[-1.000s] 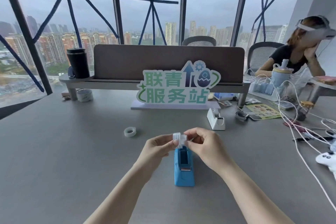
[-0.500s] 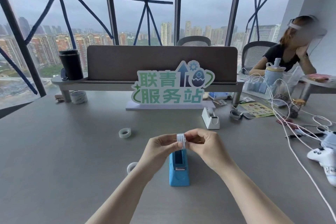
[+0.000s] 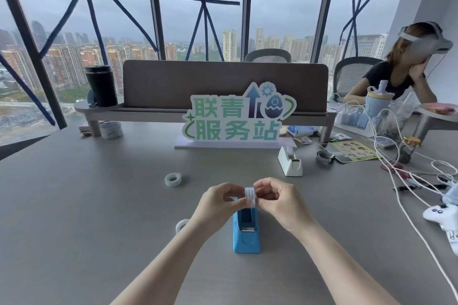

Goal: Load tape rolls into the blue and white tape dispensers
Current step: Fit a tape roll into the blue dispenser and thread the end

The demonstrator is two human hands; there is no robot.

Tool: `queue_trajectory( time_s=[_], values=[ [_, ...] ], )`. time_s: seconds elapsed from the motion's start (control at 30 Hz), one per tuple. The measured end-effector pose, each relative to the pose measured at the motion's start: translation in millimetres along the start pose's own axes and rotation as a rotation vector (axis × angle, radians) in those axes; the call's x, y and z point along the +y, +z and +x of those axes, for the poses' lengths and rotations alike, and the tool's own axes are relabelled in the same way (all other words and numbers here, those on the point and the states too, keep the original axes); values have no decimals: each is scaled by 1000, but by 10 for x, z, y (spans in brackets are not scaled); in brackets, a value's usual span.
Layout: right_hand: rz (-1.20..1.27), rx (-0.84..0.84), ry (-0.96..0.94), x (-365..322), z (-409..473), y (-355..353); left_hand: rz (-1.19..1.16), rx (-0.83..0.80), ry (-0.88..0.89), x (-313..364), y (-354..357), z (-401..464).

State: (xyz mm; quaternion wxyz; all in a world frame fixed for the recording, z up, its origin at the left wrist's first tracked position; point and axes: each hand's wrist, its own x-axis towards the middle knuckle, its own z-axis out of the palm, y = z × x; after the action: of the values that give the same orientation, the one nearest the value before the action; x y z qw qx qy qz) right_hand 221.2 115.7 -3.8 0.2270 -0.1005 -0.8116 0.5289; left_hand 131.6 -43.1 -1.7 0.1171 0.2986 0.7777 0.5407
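Note:
A blue tape dispenser [image 3: 246, 235] stands on the grey table in front of me, its slot open at the top. Just above its far end, my left hand [image 3: 218, 203] and my right hand [image 3: 277, 199] pinch a small clear tape roll [image 3: 250, 195] between their fingertips, held edge-on. A second tape roll [image 3: 173, 179] lies flat on the table to the left. Another ring-shaped roll [image 3: 181, 225] peeks out beside my left wrist, partly hidden. The white tape dispenser [image 3: 290, 163] sits farther back on the right.
A green sign [image 3: 238, 119] on a white base stands behind the work spot, under a shelf with a black tumbler [image 3: 101, 85]. White cables [image 3: 406, 186] and a white game controller [image 3: 443, 218] lie at right. A seated person [image 3: 401, 69] wears a headset there.
The tape roll has turned from face-on to edge-on between my fingers and sits slightly lower over the dispenser. The view shifted, bringing the roll beside my left wrist into sight.

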Motion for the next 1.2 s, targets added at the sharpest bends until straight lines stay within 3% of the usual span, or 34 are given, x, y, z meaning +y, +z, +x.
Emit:
queue_trajectory(
  time_s=[0.2, 0.43, 0.63, 0.8, 1.2],
  values=[
    [-68, -67, 45, 45, 73, 50, 11, -2, -3, -64, -78, 26],
    [-246, -84, 11, 62, 139, 37, 252, -19, 92, -31, -87, 79],
    [-206, -174, 58, 15, 205, 5, 250, -50, 102, -108, -88, 157],
    [-324, -218, 75, 50, 291, 24, 269, -67, 95, -171, -66, 201],
    [-293, -126, 61, 145, 236, 21, 203, -44, 53, -201, -23, 230]
  ],
)
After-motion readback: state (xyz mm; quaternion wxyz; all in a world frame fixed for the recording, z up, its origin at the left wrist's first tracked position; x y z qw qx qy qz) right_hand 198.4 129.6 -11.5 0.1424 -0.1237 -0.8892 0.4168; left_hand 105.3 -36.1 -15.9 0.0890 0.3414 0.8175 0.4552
